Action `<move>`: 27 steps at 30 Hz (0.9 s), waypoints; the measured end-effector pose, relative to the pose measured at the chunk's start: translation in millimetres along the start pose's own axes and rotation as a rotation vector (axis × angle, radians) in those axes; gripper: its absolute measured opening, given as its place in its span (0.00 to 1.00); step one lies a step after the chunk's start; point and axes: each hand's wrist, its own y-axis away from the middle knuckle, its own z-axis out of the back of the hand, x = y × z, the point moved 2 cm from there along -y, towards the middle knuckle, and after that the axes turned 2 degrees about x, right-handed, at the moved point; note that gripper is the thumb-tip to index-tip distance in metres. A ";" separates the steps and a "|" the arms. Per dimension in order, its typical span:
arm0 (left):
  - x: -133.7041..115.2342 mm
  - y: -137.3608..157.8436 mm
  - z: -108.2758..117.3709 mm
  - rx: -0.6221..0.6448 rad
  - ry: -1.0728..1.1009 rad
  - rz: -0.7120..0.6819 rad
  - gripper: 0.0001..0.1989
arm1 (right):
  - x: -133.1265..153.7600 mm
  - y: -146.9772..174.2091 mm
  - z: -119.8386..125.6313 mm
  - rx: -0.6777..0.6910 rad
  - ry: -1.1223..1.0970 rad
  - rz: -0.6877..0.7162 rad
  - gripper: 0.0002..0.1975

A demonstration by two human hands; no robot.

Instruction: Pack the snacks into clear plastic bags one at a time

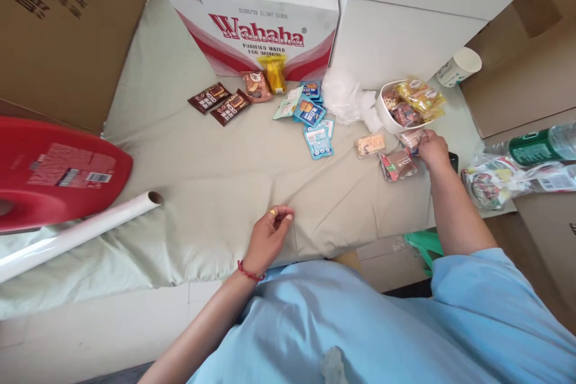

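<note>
On the right, my right hand (432, 149) is closed at the edge of a small wrapped snack (410, 140), its fingertips partly hidden. Just below that lies a brown-and-red snack packet (398, 165), and a clear-wrapped pale biscuit (371, 144) is to the left. Behind them stands a white bowl (387, 115) filled with yellow and brown wrapped snacks (417, 96). My left hand (269, 234), with a ring and a red bracelet, rests near the front edge of the cloth with its fingers loosely curled and nothing visible in them.
Brown packets (230, 107), a yellow packet (275, 75) and blue packets (309, 111) lie before a Wahaha carton (256, 24). Crumpled white plastic (342, 97) sits beside the bowl. A paper cup (459, 67) and bottle (540, 145) are right; a red container (58, 171) and white roll (81, 234) left.
</note>
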 end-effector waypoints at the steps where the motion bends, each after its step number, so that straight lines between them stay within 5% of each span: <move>1: -0.5 1.6 -0.2 -0.005 -0.016 -0.013 0.16 | 3.8 4.5 1.4 -0.038 0.085 -0.035 0.18; 4: -0.1 4.7 -0.1 -0.012 -0.060 -0.065 0.15 | 27.0 26.8 11.3 -0.248 0.267 -0.093 0.20; 7: 1.5 5.0 -0.2 -0.006 -0.100 -0.111 0.14 | 69.2 52.5 3.6 -0.315 0.348 0.081 0.23; 13: -1.1 6.3 2.7 -0.024 -0.147 -0.183 0.12 | 133.1 80.3 -70.7 0.139 0.425 0.531 0.18; 16: 0.0 11.9 13.7 -0.099 -0.167 -0.221 0.13 | 126.6 76.4 -84.9 0.195 0.502 0.502 0.15; 22: 20.3 28.9 47.5 -0.338 -0.233 -0.219 0.13 | 107.9 60.2 -66.4 0.175 0.325 0.454 0.14; 27: 32.1 35.3 56.9 -0.421 -0.239 -0.159 0.13 | 123.1 27.2 -54.1 -0.051 0.347 0.266 0.16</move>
